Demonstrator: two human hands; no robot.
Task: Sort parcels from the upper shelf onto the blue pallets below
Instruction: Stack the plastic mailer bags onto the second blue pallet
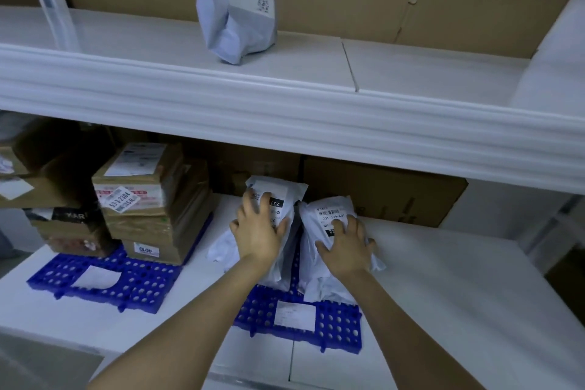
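Two soft white poly-mailer parcels stand side by side on the right blue pallet point(338, 326) on the lower shelf point(459, 279). The left parcel point(285, 199) is crumpled, with a white label carrying a black band marked 231. The right parcel point(319, 225) bears a barcode label reading 231-239. The two are just beside each other, with a narrow gap showing blue between them.

The left hand point(258, 228) lies flat on the left parcel's face, fingers spread and pressing on it. The right hand point(346, 244) rests the same way on the right parcel, fingers splayed over the label, the thumb toward the gap. Neither hand is closed around its parcel.

A third parcel point(235, 6), a grey-white bag, stands upright on the upper shelf point(285, 98), near its front lip.

The near half of the right pallet is bare save for a white paper slip point(294, 315). To the left, well apart, the left blue pallet point(104, 282) carries stacked cardboard boxes point(148, 199) at its far end. Right of the parcels the lower shelf lies open, bounded at the back by a brown carton point(386, 196).
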